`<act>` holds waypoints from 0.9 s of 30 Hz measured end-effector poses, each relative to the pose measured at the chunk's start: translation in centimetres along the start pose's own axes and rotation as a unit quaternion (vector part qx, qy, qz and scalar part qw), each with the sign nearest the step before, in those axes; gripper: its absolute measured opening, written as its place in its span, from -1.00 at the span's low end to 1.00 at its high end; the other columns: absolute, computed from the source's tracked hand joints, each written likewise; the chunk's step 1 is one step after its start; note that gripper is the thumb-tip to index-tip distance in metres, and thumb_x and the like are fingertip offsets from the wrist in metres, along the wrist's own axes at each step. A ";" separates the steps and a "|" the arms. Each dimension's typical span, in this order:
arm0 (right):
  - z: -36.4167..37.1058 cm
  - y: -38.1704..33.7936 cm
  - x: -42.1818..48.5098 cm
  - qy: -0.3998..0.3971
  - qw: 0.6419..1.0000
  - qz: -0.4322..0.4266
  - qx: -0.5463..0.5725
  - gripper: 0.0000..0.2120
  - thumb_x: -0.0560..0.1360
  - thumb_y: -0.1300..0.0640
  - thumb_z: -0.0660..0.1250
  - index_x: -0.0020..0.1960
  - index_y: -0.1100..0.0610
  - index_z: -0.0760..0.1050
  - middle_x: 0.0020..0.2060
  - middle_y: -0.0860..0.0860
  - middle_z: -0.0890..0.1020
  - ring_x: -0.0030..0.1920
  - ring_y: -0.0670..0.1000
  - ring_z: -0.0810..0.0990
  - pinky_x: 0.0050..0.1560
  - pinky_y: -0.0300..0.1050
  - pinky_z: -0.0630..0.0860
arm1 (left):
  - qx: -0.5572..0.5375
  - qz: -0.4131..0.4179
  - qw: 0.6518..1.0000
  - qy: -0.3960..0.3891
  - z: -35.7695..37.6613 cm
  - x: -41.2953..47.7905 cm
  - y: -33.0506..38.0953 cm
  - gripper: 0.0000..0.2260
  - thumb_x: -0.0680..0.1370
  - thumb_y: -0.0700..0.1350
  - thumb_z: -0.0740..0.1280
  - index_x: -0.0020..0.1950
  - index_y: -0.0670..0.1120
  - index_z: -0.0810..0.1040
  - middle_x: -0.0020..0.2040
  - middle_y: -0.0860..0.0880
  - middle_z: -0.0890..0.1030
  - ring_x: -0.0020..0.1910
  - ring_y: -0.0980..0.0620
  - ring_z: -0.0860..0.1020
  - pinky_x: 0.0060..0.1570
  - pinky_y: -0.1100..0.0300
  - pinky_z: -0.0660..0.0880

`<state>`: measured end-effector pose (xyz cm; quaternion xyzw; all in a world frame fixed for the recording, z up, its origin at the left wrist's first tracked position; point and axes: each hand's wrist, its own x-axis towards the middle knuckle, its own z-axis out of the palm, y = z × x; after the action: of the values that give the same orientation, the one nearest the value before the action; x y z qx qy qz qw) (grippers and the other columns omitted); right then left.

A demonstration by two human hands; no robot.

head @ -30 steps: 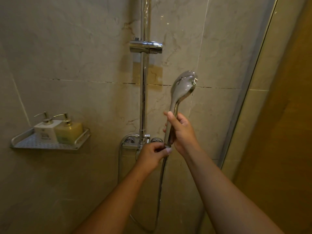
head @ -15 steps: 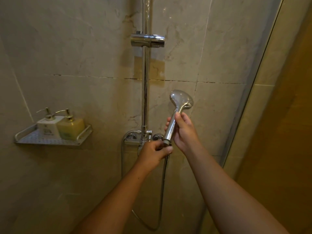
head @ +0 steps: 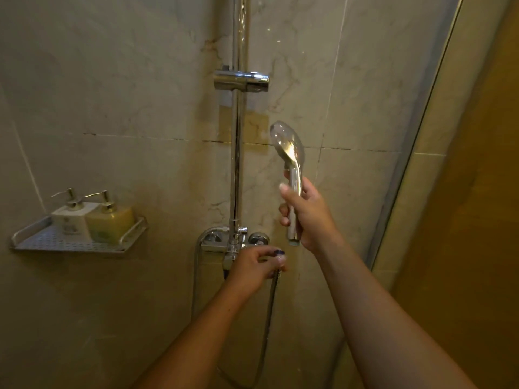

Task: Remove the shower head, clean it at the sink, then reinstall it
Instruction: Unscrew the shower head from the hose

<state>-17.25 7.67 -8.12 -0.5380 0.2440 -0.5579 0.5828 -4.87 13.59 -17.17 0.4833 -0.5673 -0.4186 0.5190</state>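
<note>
Now the shower head (head: pixel 289 147) is off its hose (head: pixel 269 310), held up just right of the rail (head: pixel 237 164). The right hand (head: pixel 309 217) grips its handle; the left hand (head: pixel 252 265) pinches the loose hose end. Step 1 looks done. Next: lower the hose gently, then go to the sink.

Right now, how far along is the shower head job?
Removal looks done: the shower head is off the holder and apart from the hose, its handle end bare. In hand: the right hand grips it, the left hand holds the hose end by the mixer. Left: cleaning at the sink, not in view, then reinstalling.
</note>
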 end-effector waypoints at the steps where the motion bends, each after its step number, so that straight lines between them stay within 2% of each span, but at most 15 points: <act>1: -0.1 -0.2 -0.1 -0.002 0.998 -0.014 -0.054 -0.60 0.49 0.10 0.48 0.28 0.01 0.48 -0.23 -0.01 0.52 -0.36 -0.08 0.50 -0.44 -0.20 0.47 | 0.002 0.003 1.000 -0.002 0.0 -0.1 0.3 -0.79 0.54 -0.10 0.41 -0.15 0.24 0.67 -0.17 0.13 0.73 -0.11 0.18 0.69 -0.15 0.28 0.53; 4: -0.6 -1.0 -0.4 0.073 0.986 -0.038 -0.146 -0.44 0.47 0.14 0.50 0.38 -0.01 0.31 -0.12 0.09 0.61 -0.31 -0.05 0.60 -0.36 -0.17 0.57 | 0.001 0.011 1.000 -0.001 -0.1 0.0 0.7 -0.89 0.54 -0.10 0.41 -0.10 0.12 0.66 -0.15 0.04 0.74 -0.07 0.12 0.70 -0.09 0.22 0.53; 7: -2.6 -2.0 -0.8 0.174 0.952 -0.124 -0.220 -0.58 0.52 0.12 0.45 0.26 -0.01 0.31 -0.08 0.14 0.64 -0.26 0.01 0.69 -0.32 -0.20 0.60 | -0.006 0.019 1.000 -0.011 -0.2 0.0 1.1 -0.93 0.56 -0.13 0.39 -0.01 0.02 0.66 -0.13 -0.05 0.74 -0.04 0.03 0.70 -0.10 0.24 0.55; 9: -4.0 -2.6 -1.1 0.204 0.944 -0.156 -0.209 -0.71 0.56 0.08 0.39 0.20 0.01 0.35 -0.08 0.14 0.68 -0.18 0.05 0.72 -0.29 -0.18 0.62 | -0.006 0.025 1.000 -0.018 -0.5 -0.1 1.2 -0.87 0.57 -0.13 0.38 0.10 -0.07 0.64 -0.08 -0.09 0.73 -0.02 0.05 0.69 -0.10 0.27 0.54; 12: -5.0 -2.6 -1.3 0.183 0.971 -0.138 -0.066 -0.82 0.65 0.05 0.24 0.22 0.09 0.38 -0.11 0.14 0.71 -0.19 0.09 0.70 -0.29 -0.08 0.64 | -0.013 0.029 0.999 -0.023 -0.5 -0.2 1.3 -0.81 0.57 -0.14 0.37 0.16 -0.14 0.61 -0.07 -0.10 0.73 0.00 0.02 0.69 -0.07 0.23 0.52; 14: -4.8 -1.9 -1.5 0.168 0.982 -0.082 0.003 -0.82 0.69 0.02 0.16 0.24 0.04 0.40 -0.23 0.10 0.65 -0.31 0.05 0.64 -0.32 -0.05 0.61 | -0.019 0.028 0.999 -0.022 -0.2 -0.2 1.3 -0.84 0.57 -0.15 0.36 0.13 -0.14 0.62 -0.08 -0.11 0.73 0.01 -0.03 0.69 -0.05 0.19 0.53; 16: -4.5 -0.8 -2.0 0.170 0.985 -0.022 0.028 -0.84 0.69 -0.03 0.13 0.18 -0.01 0.42 -0.34 0.07 0.55 -0.43 -0.02 0.54 -0.42 -0.12 0.54 | -0.016 0.031 0.999 -0.022 0.1 -0.2 1.2 -0.85 0.57 -0.13 0.36 0.13 -0.09 0.63 -0.08 -0.08 0.73 0.00 -0.01 0.68 0.00 0.14 0.56; 19: -4.3 1.0 -2.9 0.161 0.987 0.027 0.004 -0.72 0.67 -0.10 0.15 0.17 0.10 0.43 -0.41 0.03 0.48 -0.51 -0.06 0.43 -0.53 -0.21 0.40 | -0.013 0.028 0.999 -0.016 0.9 0.0 1.0 -0.82 0.56 -0.09 0.38 0.16 0.03 0.62 0.02 -0.03 0.71 0.06 0.04 0.67 0.08 0.08 0.60; 21: -4.3 1.7 -3.5 0.155 0.987 0.035 -0.025 -0.67 0.66 -0.13 0.16 0.17 0.12 0.45 -0.44 -0.01 0.49 -0.50 -0.06 0.43 -0.51 -0.19 0.39 | -0.013 0.024 1.000 -0.003 1.3 0.1 1.1 -0.82 0.55 -0.08 0.40 0.13 0.10 0.62 0.08 0.00 0.68 0.08 0.06 0.65 0.05 0.14 0.61; 24: -4.5 1.8 -3.7 0.146 0.986 0.037 -0.071 -0.66 0.66 -0.15 0.15 0.10 0.11 0.48 -0.42 -0.01 0.51 -0.48 -0.05 0.46 -0.49 -0.16 0.42 | 0.000 0.030 1.000 0.007 1.4 0.8 2.0 -0.78 0.55 -0.09 0.41 0.19 0.03 0.62 0.10 0.01 0.66 0.08 0.09 0.62 -0.10 0.30 0.58; 27: -4.8 1.3 -3.4 0.129 0.983 0.028 -0.129 -0.67 0.65 -0.17 0.16 0.10 0.08 0.49 -0.38 -0.02 0.55 -0.44 -0.06 0.50 -0.47 -0.15 0.48 | 0.028 0.044 0.999 0.016 0.8 1.7 3.9 -0.74 0.54 -0.07 0.41 0.23 0.00 0.62 0.09 0.02 0.66 0.03 0.11 0.62 -0.18 0.34 0.55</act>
<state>-21.90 8.79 -11.82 -0.5256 0.4019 -0.5697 0.4876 -6.14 12.66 -13.16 0.4791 -0.5910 -0.3713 0.5324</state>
